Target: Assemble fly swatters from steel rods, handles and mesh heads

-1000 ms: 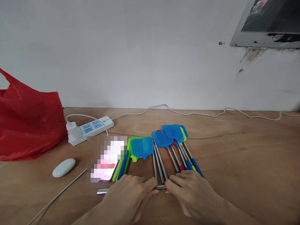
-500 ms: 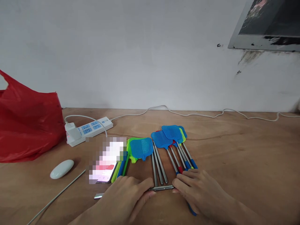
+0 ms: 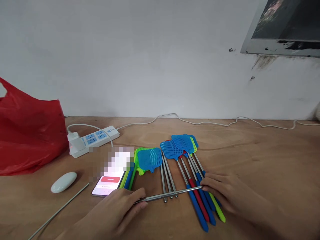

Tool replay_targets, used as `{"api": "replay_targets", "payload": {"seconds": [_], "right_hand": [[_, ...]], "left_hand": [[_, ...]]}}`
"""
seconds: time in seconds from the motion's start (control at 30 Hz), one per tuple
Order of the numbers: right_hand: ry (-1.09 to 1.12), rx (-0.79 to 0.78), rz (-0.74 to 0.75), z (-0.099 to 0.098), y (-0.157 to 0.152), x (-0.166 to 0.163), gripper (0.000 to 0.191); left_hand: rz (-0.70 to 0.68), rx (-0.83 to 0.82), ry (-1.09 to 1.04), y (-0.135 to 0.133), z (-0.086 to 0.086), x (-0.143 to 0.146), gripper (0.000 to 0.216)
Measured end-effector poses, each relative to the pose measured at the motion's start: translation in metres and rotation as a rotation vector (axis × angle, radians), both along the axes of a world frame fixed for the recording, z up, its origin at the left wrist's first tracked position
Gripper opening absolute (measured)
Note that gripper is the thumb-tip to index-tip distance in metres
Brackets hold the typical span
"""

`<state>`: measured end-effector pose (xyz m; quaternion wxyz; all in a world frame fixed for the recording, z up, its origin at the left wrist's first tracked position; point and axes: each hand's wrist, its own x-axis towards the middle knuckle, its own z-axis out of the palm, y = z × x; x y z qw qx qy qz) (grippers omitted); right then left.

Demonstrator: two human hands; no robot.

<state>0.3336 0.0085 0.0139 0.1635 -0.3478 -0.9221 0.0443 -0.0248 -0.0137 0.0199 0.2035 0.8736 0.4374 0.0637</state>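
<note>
The person's two bare hands are up front, with a wide gap between them. The left hand point(image 3: 125, 203) has its back turned up. Its pointer finger point(image 3: 138, 194) is bent on top and its thumb point(image 3: 138, 207) is below, so the tips pinch. The left arm point(image 3: 85, 225) comes in from the bottom left and slants up to the middle. The right hand point(image 3: 221, 190) is a bit farther forward, back up too, with its fingers point(image 3: 211, 182) curled in and pinching. Its thumb is hard to see. The right arm point(image 3: 265, 210) slants in from the bottom right.
</note>
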Motion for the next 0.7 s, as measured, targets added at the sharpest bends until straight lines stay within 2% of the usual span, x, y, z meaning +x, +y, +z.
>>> {"api": "replay_targets", "payload": {"seconds": [0.13,0.23,0.3,0.43,0.6,0.7], "right_hand": [[0.072,0.074,0.083,-0.008,-0.003,-0.023,0.028],[0.046,0.174,0.112,-0.009,-0.009,-0.053,0.037],[0.042,0.138,0.106,-0.007,-0.011,-0.065,0.034],[0.099,0.122,0.099,-0.003,-0.008,-0.057,0.038],[0.130,-0.051,0.029,0.000,-0.003,-0.038,0.032],[0.094,-0.022,0.061,0.000,0.002,-0.039,0.032]], "left_hand": [[-0.032,0.018,-0.033,0.003,-0.007,0.010,0.040],[-0.073,-0.009,-0.027,0.004,-0.005,0.027,0.036],[-0.086,-0.004,-0.034,0.005,-0.001,0.033,0.037],[-0.100,-0.004,-0.053,0.007,0.002,0.028,0.035],[-0.036,-0.007,-0.031,0.008,-0.007,0.009,0.040],[-0.029,0.001,-0.034,0.005,-0.010,0.005,0.039]]}}
